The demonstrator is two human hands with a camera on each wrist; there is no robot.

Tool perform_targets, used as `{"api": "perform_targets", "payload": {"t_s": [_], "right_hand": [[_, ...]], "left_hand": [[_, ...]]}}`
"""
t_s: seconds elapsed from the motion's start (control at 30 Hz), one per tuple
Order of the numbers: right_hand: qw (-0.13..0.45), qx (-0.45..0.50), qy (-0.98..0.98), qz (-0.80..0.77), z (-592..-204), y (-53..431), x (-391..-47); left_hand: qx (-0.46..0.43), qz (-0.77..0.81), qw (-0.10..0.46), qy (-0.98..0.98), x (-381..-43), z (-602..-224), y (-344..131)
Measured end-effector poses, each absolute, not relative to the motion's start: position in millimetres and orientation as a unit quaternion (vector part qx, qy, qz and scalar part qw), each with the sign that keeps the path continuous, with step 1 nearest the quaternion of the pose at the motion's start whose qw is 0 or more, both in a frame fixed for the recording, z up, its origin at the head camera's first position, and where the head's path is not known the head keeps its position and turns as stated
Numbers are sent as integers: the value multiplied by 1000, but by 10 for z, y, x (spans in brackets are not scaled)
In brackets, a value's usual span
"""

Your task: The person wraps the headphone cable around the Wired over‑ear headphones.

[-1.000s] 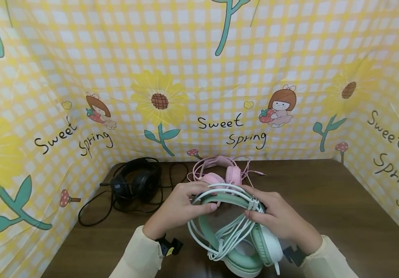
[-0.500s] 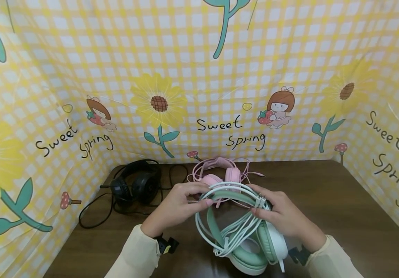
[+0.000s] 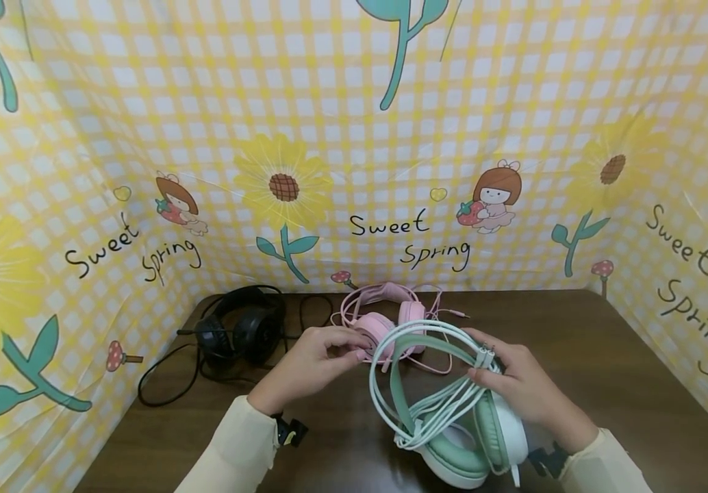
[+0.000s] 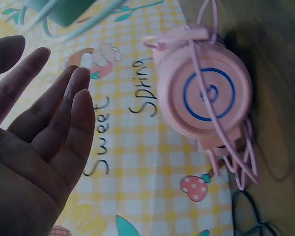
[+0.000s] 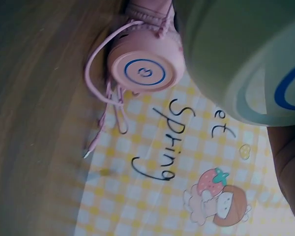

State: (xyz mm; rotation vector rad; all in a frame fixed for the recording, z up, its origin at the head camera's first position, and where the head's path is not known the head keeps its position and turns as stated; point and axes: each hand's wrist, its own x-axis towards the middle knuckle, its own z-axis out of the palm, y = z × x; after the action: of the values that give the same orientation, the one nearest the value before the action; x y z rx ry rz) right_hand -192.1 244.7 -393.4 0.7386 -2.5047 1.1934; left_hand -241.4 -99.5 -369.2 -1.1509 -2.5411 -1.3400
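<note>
My right hand (image 3: 523, 387) grips the mint green and white headphones (image 3: 488, 433) at the headband's upper right, where a bundle of white cable is tied. They hang tilted in the head view, ear cups toward the bottom. One mint ear cup (image 5: 221, 59) fills the upper right of the right wrist view, hiding most of that hand. My left hand (image 3: 320, 359) holds nothing and is apart from the mint headband, its thumb and fingertips overlapping the pink headphones (image 3: 374, 325) behind. The left wrist view shows its loosely bent fingers (image 4: 78, 118) with nothing between them.
Black headphones (image 3: 255, 332) with a loose looping cable lie at the back left of the brown table (image 3: 607, 383). The pink cable's plug (image 3: 461, 314) points right. A yellow checked cloth (image 3: 342, 82) encloses the back and both sides.
The left hand has let go of the mint headband. My right hand has carried the headphones to the right, leaving a gap from the left fingertips.
</note>
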Motion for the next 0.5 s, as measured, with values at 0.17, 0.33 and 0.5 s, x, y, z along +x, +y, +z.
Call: {"api": "perform_targets", "payload": {"t_s": [0.17, 0.33, 0.5], "right_hand": [[121, 236, -852, 451, -3985, 2555, -1908], [133, 228, -844, 467, -4035, 2658, -1917], [143, 206, -848, 466, -4085, 2758, -1940]], "left_hand": [[-356, -415, 31, -836, -2516, -3795, -1028], [-338, -403, 28, -850, -2610, -3894, -1034], [-311, -400, 26, -862, -2704, -4002, -1016]]}}
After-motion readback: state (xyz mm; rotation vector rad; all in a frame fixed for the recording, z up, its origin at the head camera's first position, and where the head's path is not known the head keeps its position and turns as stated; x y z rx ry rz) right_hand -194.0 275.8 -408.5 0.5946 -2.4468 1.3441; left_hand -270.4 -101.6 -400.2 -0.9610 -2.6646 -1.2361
